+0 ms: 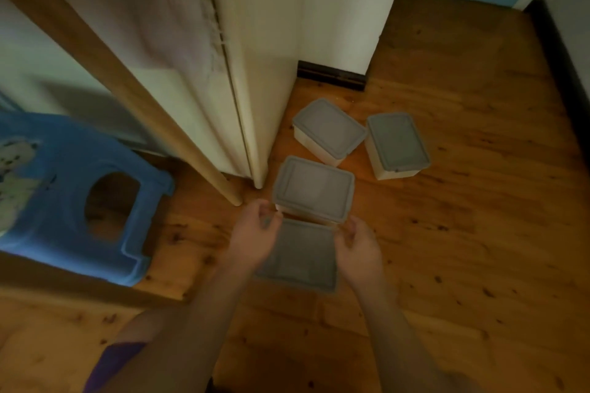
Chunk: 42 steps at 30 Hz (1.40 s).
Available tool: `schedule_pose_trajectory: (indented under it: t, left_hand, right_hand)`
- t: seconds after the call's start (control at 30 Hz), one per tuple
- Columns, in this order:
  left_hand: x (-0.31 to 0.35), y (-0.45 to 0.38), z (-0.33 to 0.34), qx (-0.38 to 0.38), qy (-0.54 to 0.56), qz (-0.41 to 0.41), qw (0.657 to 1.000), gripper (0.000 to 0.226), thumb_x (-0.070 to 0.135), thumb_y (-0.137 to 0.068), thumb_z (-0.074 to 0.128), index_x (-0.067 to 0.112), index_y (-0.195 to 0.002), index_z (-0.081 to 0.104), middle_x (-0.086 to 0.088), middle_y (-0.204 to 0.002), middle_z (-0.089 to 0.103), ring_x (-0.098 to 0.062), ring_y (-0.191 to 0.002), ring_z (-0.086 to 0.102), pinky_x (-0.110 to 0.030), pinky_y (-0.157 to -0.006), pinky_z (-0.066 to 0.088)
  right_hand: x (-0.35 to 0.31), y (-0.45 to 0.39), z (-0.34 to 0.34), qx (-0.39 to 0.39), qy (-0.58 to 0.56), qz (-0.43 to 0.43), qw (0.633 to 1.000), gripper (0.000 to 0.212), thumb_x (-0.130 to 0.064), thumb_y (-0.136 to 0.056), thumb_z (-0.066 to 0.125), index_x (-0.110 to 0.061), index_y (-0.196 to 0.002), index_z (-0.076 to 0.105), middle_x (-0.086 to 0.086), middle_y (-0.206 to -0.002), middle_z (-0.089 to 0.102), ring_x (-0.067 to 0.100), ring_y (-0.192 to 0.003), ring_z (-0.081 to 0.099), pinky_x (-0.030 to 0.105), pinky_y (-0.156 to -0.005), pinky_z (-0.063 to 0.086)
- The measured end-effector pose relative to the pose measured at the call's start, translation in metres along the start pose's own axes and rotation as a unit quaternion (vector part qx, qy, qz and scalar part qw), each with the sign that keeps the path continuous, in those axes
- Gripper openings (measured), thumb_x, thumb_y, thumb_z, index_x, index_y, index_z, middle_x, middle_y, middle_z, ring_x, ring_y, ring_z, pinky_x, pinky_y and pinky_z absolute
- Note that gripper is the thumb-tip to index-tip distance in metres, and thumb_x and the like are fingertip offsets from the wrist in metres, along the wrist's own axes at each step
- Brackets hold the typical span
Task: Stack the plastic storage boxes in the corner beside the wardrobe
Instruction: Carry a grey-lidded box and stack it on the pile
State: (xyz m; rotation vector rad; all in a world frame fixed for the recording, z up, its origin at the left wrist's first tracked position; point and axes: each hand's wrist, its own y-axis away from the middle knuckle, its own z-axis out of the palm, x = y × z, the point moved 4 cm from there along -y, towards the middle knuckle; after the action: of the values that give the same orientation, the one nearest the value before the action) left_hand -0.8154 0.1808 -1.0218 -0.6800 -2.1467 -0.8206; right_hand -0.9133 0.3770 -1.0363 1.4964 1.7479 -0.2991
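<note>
Several cream plastic storage boxes with grey lids lie on the wooden floor beside the cream wardrobe (265, 80). The nearest box (300, 258) sits between my hands. My left hand (255, 233) is closed on its far left corner and my right hand (357, 242) on its far right corner. Whether it is lifted off the floor I cannot tell. A second box (314, 188) touches it just beyond. Two more lie farther back, one (329, 129) near the wardrobe's side and one (396, 143) to its right.
A blue plastic stool (79, 201) stands at the left under a slanting wooden rail (127, 89). Dark skirting (332, 75) marks the wall in the corner behind the boxes. Bare wooden floor (479, 233) spreads to the right.
</note>
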Motion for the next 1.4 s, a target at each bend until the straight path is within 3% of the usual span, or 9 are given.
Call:
schedule_pose_trajectory:
  t: [0.27,0.6,0.8,1.27,1.4]
  left_hand:
    - [-0.067,-0.033,0.045,-0.049,-0.011,-0.040,0.998,0.042,0.028,-0.101,0.048,0.017,-0.141,0.043,-0.007,-0.142,0.047,-0.026,-0.132,0.045,-0.038,-0.110,0.036]
    - [-0.109,-0.046,0.072,-0.062,-0.166,-0.127,0.976,0.050,0.037,-0.102,0.040,0.013,-0.145,0.034,-0.015,-0.141,0.044,-0.035,-0.127,0.046,-0.044,-0.103,0.038]
    - [-0.131,-0.050,0.085,-0.075,-0.136,-0.135,0.979,0.047,0.036,-0.101,0.041,0.015,-0.143,0.037,-0.012,-0.138,0.051,-0.031,-0.125,0.051,-0.048,-0.105,0.043]
    - [-0.095,-0.032,0.059,-0.034,-0.078,-0.087,0.993,0.041,0.023,-0.102,0.046,0.011,-0.141,0.044,-0.010,-0.140,0.052,-0.030,-0.128,0.048,-0.034,-0.101,0.038]
    - [-0.076,-0.024,0.042,-0.007,-0.075,-0.072,0.995,0.040,0.023,-0.098,0.050,0.015,-0.137,0.046,-0.011,-0.131,0.057,-0.030,-0.118,0.055,-0.038,-0.097,0.045]
  right_hand:
    - [0.065,-0.033,0.048,-0.016,0.063,0.021,0.998,0.056,-0.037,-0.098,0.052,-0.016,-0.148,0.037,0.015,-0.142,0.046,0.033,-0.128,0.046,0.042,-0.103,0.040]
    - [0.098,-0.047,0.080,-0.049,0.100,0.092,0.989,0.069,-0.044,-0.098,0.049,-0.019,-0.155,0.019,0.013,-0.153,0.034,0.035,-0.135,0.041,0.047,-0.107,0.038]
    - [0.114,-0.048,0.098,-0.085,0.089,0.122,0.985,0.064,-0.050,-0.098,0.043,-0.014,-0.150,0.030,0.014,-0.148,0.043,0.034,-0.131,0.047,0.049,-0.108,0.040]
    - [0.090,-0.037,0.073,-0.021,0.073,0.072,0.995,0.059,-0.036,-0.100,0.047,-0.014,-0.153,0.030,0.011,-0.151,0.037,0.032,-0.135,0.040,0.039,-0.107,0.036]
    - [0.067,-0.028,0.052,0.012,0.076,0.047,0.996,0.056,-0.034,-0.099,0.049,-0.013,-0.150,0.036,0.014,-0.147,0.042,0.032,-0.130,0.045,0.039,-0.105,0.040]
